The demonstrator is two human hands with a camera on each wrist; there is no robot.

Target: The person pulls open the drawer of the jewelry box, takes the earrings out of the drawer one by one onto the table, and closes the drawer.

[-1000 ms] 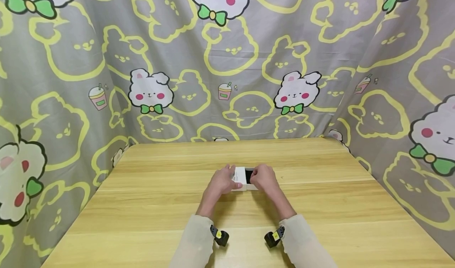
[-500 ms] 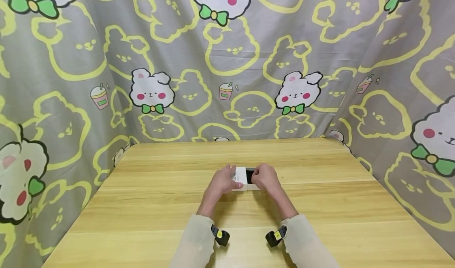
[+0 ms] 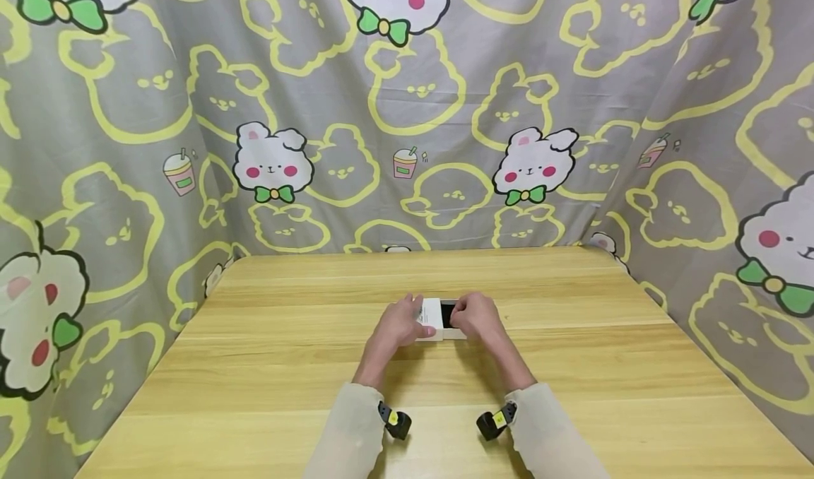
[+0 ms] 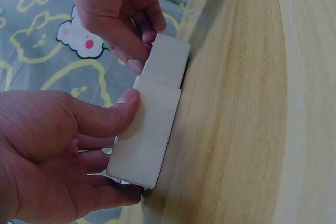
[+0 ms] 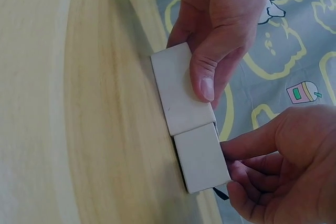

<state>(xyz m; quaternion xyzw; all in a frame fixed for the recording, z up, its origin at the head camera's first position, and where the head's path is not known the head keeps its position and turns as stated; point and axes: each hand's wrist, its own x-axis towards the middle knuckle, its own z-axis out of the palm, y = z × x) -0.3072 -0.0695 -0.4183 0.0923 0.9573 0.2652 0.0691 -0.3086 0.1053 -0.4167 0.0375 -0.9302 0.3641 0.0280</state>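
Observation:
A small white sliding box [image 3: 432,314] lies on the table, its outer sleeve [image 4: 144,129] pushed partly off the inner drawer [image 5: 202,158]. Black shows inside the drawer's exposed part in the head view. My left hand [image 3: 397,323] grips the sleeve, thumb on its near side and fingers round the far side. At the right end, my right hand [image 3: 475,316] has curled fingers and thumb at the drawer's rim, partly over the black interior; the fingertips are partly hidden. A thin black strip [image 5: 221,194] sticks out beside the drawer's end in the right wrist view.
The box rests on a wide wooden table [image 3: 286,366], with bare wood around it. A grey patterned curtain [image 3: 356,203] hangs behind the table and along both sides. Black wrist cameras [image 3: 398,425] sit at both sleeve cuffs.
Both hands and the box stay nearly as they were; the whole head view drifts slightly. The drawer stands out of the sleeve by about the same amount.

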